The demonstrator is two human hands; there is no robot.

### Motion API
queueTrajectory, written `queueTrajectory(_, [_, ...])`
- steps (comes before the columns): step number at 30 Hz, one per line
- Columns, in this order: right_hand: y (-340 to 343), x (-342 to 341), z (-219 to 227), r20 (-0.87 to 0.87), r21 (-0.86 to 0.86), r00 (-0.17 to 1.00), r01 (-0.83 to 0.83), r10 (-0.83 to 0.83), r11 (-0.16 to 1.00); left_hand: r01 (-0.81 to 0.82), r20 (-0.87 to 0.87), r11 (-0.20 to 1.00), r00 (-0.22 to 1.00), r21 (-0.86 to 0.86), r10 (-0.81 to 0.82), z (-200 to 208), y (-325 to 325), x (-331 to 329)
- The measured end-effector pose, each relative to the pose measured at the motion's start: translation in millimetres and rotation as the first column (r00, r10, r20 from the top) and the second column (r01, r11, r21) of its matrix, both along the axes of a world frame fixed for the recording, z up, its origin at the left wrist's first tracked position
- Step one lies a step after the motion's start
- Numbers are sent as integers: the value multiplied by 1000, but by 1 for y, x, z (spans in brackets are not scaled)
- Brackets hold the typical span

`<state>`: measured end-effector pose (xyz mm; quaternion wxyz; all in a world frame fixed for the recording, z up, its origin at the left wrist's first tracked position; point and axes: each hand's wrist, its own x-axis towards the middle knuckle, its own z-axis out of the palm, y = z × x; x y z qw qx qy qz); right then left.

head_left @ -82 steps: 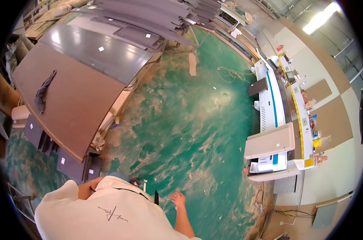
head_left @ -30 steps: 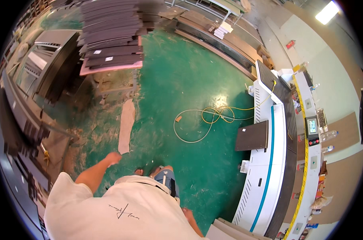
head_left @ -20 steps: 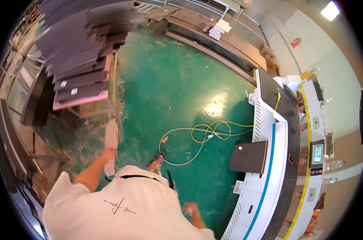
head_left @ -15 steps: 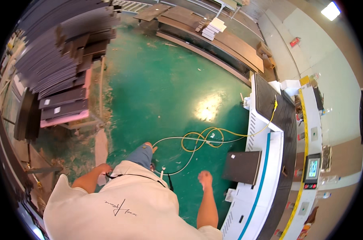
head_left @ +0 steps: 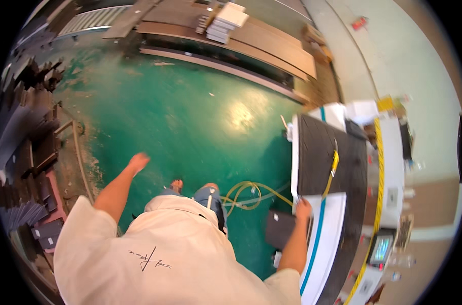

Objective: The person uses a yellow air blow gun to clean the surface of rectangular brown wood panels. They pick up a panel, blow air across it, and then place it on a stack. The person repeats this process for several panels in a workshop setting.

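My right hand [head_left: 303, 208] is at the edge of the white machine [head_left: 330, 223], where a yellow hose [head_left: 279, 195] crosses onto it. Its fingers look bent, but whether they grip the hose or only rest there is unclear. Beyond it, on the machine's dark bed [head_left: 317, 137], the hose ends in a yellow air blow gun [head_left: 335, 161] with a thin nozzle. My left hand [head_left: 138, 161] hangs out over the green floor, smeared by motion, touching nothing visible. A dark brown panel [head_left: 280, 229] stands beside the machine, partly behind my right forearm.
Stacks of dark panels [head_left: 25, 152] line the left side. Across the far side lie long brown boards [head_left: 271, 46], with white blocks [head_left: 227, 23] on top. Hose loops lie on the floor [head_left: 190, 112] by my feet. A small control screen [head_left: 382, 249] is at the right.
I have turned and moved closer to the machine. My right hand went from over the floor to the machine's edge by the hose. My left hand swung forward from my hip.
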<state>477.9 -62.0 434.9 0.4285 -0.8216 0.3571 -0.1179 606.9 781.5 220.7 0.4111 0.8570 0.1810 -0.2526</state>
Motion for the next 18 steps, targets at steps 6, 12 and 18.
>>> queueTrajectory(6, [-95, 140, -21, -139, -572, 930, 207, -342, 794, -145, 181, 959, 965, -243, 192, 148, -69, 323])
queueTrajectory(12, [-122, 292, -77, -390, -655, 579, 371, -716, 658, -390, -59, 876, 919, -283, 390, 139, -120, 530])
queueTrajectory(18, [-167, 281, -65, -368, -703, 735, 182, -570, 688, -485, -321, 792, 867, -370, 381, 105, -206, 713])
